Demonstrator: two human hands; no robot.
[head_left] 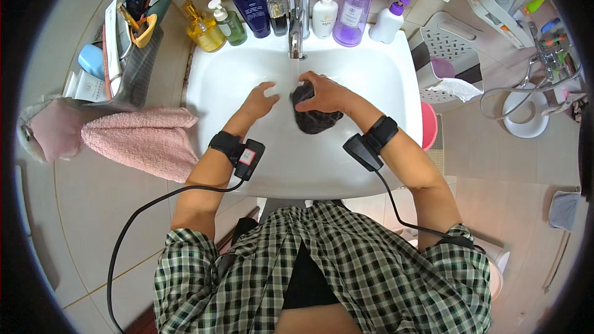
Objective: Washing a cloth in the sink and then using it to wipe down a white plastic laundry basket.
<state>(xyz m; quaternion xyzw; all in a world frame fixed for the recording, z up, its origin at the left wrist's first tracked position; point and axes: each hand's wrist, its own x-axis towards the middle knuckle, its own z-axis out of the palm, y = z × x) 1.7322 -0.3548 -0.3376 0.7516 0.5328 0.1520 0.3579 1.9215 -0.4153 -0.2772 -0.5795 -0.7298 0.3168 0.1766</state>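
Your right hand (327,93) lies curled over a dark, wet, crumpled piece of cloth (314,117), gripping its top; the cloth forms a rounded black bundle with a wrinkled surface, resting in the middle of the white rectangular ceramic washbasin (377,74), directly below the chrome tap (297,15), from which a thin stream of water falls onto it. Your left hand (260,102) is open, fingers spread, held just beside the cloth on its left; whether it touches the cloth cannot be told. Each of your wrists carries a black strap with a small black box and a cable. Along the back rim of the basin stand, from left to right, a yellow glass pump bottle (203,29), a green pump bottle (229,23), a dark blue tube (250,6) standing on its cap, a small clear bottle with a dark cap (278,13), a white pump bottle (324,13), a clear purple pump bottle (351,13) filled nearly to the shoulder, and a white pump bottle with a purple head (388,20). A pink terry towel (139,139) hangs left of the basin. To the right stands a white perforated plastic basket (447,43) with a white cloth (456,88) draped over its front edge.
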